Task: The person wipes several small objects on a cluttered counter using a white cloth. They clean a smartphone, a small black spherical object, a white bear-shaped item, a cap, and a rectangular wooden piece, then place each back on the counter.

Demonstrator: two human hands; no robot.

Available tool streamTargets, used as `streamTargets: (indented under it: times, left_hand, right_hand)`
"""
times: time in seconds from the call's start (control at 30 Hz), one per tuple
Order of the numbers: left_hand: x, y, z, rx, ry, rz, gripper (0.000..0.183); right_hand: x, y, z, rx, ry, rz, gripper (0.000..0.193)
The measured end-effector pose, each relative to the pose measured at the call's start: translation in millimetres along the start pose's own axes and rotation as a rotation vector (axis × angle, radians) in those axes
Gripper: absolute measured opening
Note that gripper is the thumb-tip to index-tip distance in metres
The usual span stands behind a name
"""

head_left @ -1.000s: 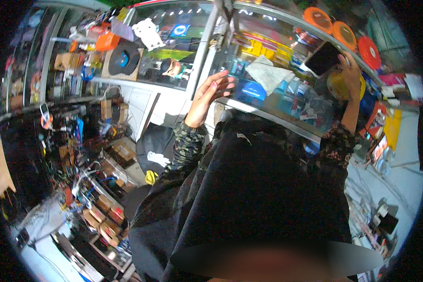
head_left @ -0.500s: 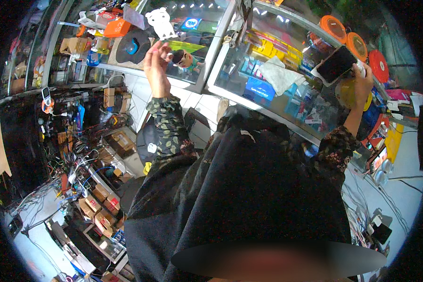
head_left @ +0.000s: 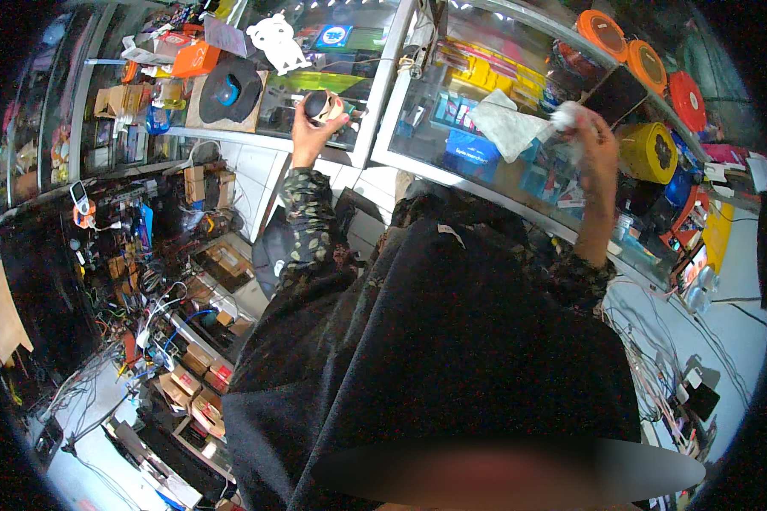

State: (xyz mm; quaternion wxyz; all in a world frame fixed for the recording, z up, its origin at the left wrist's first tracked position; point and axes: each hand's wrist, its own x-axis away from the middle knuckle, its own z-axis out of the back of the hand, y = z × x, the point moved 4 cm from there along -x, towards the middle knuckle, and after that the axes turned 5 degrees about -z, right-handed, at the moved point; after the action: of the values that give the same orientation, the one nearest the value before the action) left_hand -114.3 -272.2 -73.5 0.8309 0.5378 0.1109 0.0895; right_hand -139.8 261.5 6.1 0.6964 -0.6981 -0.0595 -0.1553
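Note:
My left hand (head_left: 310, 138) is closed around a small cartoon figurine (head_left: 322, 107) with black hair, over the left glass counter; the fingers hide part of it. My right hand (head_left: 599, 140) is above the right glass counter, blurred by motion. A soft white wad (head_left: 564, 116), perhaps tissue, is in its fingers. Just left of the wad lies a crumpled grey-white cloth (head_left: 504, 126). Beyond the right hand a dark-screened phone (head_left: 615, 95) rests on the counter, partly hidden by the hand.
A white bear-shaped cutout (head_left: 279, 43) and a round dark pad (head_left: 227, 92) are on the left counter. Orange reels (head_left: 602, 34) and a yellow reel (head_left: 649, 153) line the right side. A metal frame edge (head_left: 385, 94) divides the counters. Shelves with cables and cardboard boxes (head_left: 187, 383) stand lower left.
My left hand has moved down and right onto the figurine. My right hand has left the phone on the counter and moved left toward the cloth, carrying the white wad.

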Motion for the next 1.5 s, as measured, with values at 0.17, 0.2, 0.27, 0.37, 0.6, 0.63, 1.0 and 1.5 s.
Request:
streamTargets:
  times: [0.17, 0.2, 0.27, 0.37, 0.6, 0.63, 1.0, 1.5]
  left_hand:
    - [3.4, 1.9, -15.8, 0.213, 0.223, 0.031, 0.076]
    - [6.3, 7.1, -15.1, 0.286, 0.272, 0.041, 0.071]
    - [10.3, 28.8, -8.5, 0.201, 0.3, -0.088, 0.065]
    - [21.5, 55.8, -8.9, 0.368, 0.251, -0.054, 0.058]
    - [45.1, 91.6, -69.8, 0.481, 0.01, 0.102, 0.046]
    - [48.2, 90.5, -79.4, 0.492, -0.013, 0.211, 0.043]
    - [90.3, 109.4, -141.1, 0.698, -0.33, 0.329, 0.041]
    - [94.7, 156.0, -144.2, -0.216, -0.216, -0.274, 0.067]
  right_hand:
    - [7.9, 20.6, -48.1, -0.048, -0.095, -0.054, 0.027]
    - [5.8, 21.4, -49.5, -0.061, -0.118, -0.011, 0.027]
    - [-1.4, 17.6, -48.5, 0.334, 0.056, 0.268, 0.027]
    - [6.0, 25.3, -61.5, 0.719, 0.021, 0.527, 0.028]
    - [41.5, 60.5, -115.6, 1.277, 0.028, 0.757, 0.043]
    - [42.6, 62.6, -116.8, 1.359, 0.045, 0.783, 0.044]
    - [12.7, 38.9, -94.4, 0.869, -0.034, 0.502, 0.03]
    - [69.3, -30.5, -128.9, 0.276, -0.325, 0.553, 0.036]
